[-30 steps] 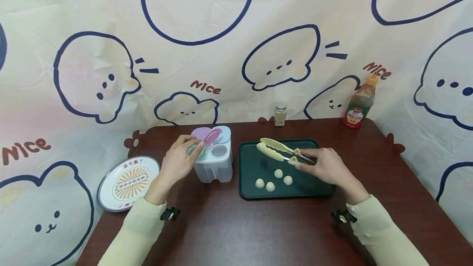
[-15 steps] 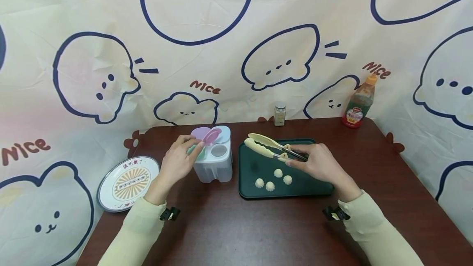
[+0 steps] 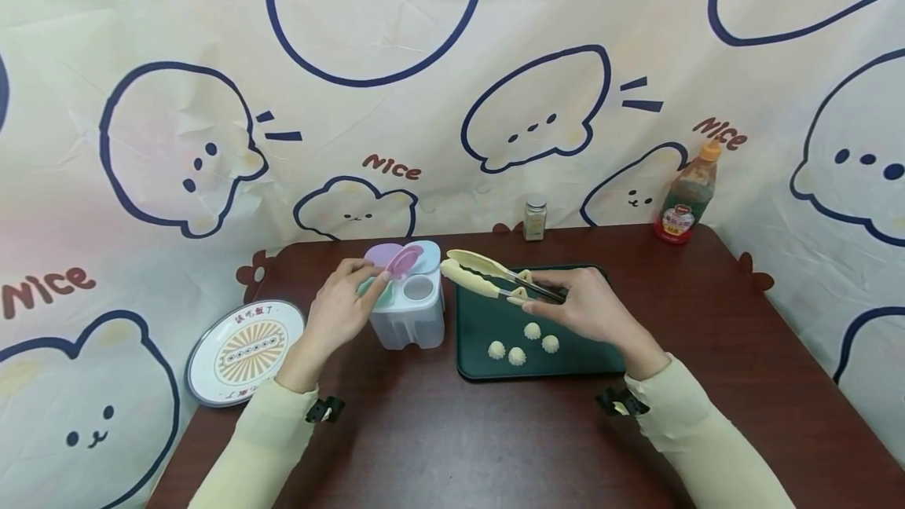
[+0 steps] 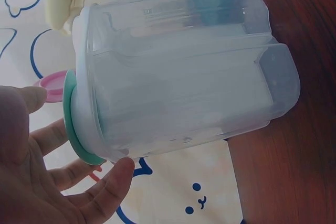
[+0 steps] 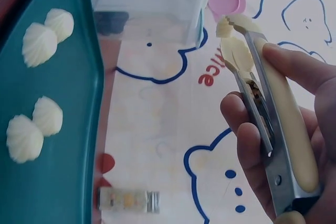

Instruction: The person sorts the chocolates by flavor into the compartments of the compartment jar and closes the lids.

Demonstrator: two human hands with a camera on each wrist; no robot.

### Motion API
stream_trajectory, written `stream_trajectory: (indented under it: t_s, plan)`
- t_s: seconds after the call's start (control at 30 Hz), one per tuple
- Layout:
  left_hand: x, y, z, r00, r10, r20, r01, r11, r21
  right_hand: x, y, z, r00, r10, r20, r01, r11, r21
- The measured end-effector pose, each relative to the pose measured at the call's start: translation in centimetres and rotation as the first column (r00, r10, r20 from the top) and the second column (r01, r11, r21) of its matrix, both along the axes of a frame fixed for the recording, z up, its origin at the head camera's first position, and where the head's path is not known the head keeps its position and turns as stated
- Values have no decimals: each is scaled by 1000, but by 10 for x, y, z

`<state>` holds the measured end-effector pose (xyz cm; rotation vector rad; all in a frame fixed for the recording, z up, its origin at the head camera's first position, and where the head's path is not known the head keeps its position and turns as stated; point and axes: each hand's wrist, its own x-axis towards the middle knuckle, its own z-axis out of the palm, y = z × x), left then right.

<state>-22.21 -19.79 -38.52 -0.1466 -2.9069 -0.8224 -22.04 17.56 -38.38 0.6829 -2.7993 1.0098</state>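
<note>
My left hand [image 3: 344, 306] pinches a small round pink lid [image 3: 404, 261] above a clear storage box [image 3: 408, 327] with a white top. Beside the lid, one round opening [image 3: 420, 287] in that top is uncovered; purple, blue and green lids cover the others. Cream-tipped tongs [image 3: 472, 281] are gripped in my right hand [image 3: 590, 306], their tips level with the box's right edge in the head view. At the tips, the right wrist view shows a small pale ridged lump [image 5: 224, 27]; I cannot tell whether it is a held piece. Several small white swirled buns [image 3: 518, 357] lie on a dark green tray [image 3: 601, 364].
A white patterned plate [image 3: 283, 320] is left of my left hand. Behind the tray stands a small spice jar [image 3: 535, 218], and a sauce bottle with an orange cap [image 3: 687, 196] is at the back right. A printed cloth [image 3: 438, 124] hangs behind the brown table [image 3: 438, 446].
My right hand has carried the tongs leftward across the tray, bringing their tips up to the storage box. The left hand and pink lid have stayed in place.
</note>
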Motion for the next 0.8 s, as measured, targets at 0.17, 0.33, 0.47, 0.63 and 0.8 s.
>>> stream_trajectory:
  t_s: [0.17, 0.33, 0.47, 0.63, 0.8]
  plan:
    - [0, 0, 0, 1000, 0, 1, 0, 1000, -4, 0, -15, 1, 999, 27, -20, -28, 1000, -12]
    - [0, 0, 0, 1000, 1, -2, -1, 1000, -10, 0, -28, 0, 998, 55, -36, -55, 998, -12]
    - [0, 1, 1, 1000, 2, -18, -3, 1000, -24, -1, -34, -2, 995, 86, -51, -86, 996, -4]
    - [0, 0, 0, 1000, 3, -18, -4, 1000, -26, -2, -39, -4, 993, 99, -64, -97, 995, 31]
    - [0, 0, 0, 1000, 4, -11, -4, 1000, -22, -1, -43, -2, 995, 87, -57, -83, 994, 65]
